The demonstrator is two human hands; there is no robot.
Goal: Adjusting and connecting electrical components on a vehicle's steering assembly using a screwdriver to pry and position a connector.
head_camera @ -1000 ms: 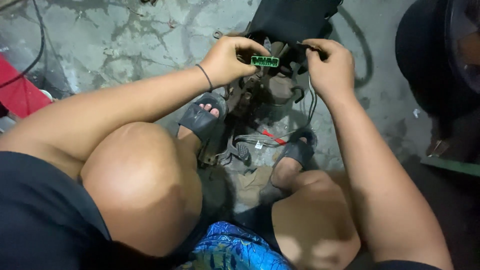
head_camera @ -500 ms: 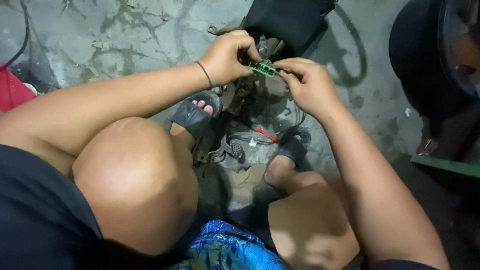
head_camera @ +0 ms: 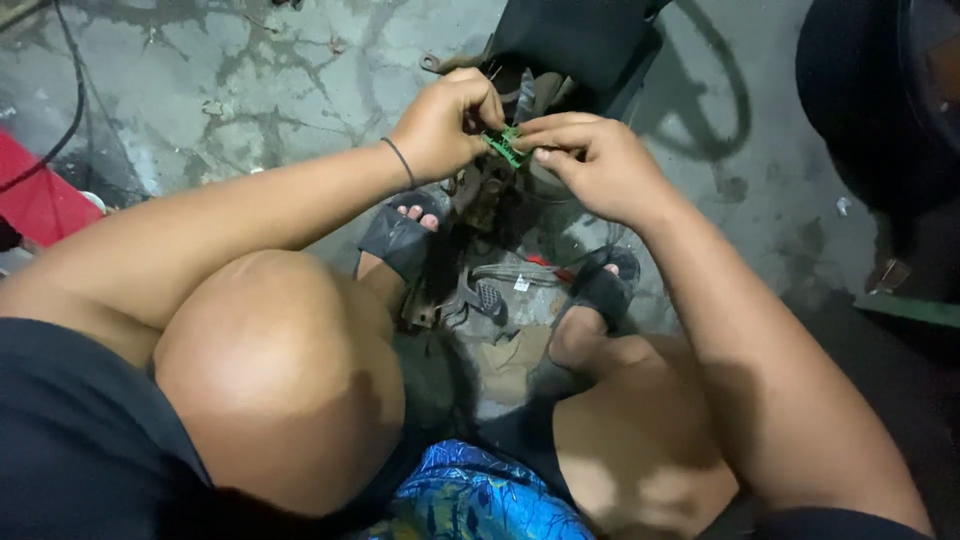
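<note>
Near the top centre of the frame both hands meet over a small green connector (head_camera: pixel 505 146). The left hand (head_camera: pixel 445 125) comes in from the left with its fingers curled, pinching the connector's left end between thumb and fingertips; a thin dark band (head_camera: pixel 400 162) circles its wrist. The right hand (head_camera: pixel 600 165) reaches in from the right, fingers extended and pressed together, gripping the connector's right end from above. The connector sits tilted, touching both hands, held above a rusty metal part (head_camera: pixel 487 195) that lies on the floor just below it.

Behind the hands, at the top of the frame, is a black plastic cover (head_camera: pixel 585 40). The cracked grey concrete floor (head_camera: pixel 250 80) fills the upper left, with a red object (head_camera: pixel 40 195) at the left edge and a dark cable (head_camera: pixel 75 100) trailing across it. Below the hands, two feet in dark sandals frame the work: one (head_camera: pixel 400 238) left of centre, one (head_camera: pixel 600 288) right of centre. Between them lie grey wires (head_camera: pixel 505 275). The person's bare knees fill the lower half, and blue patterned cloth (head_camera: pixel 470 495) shows at the bottom centre.
</note>
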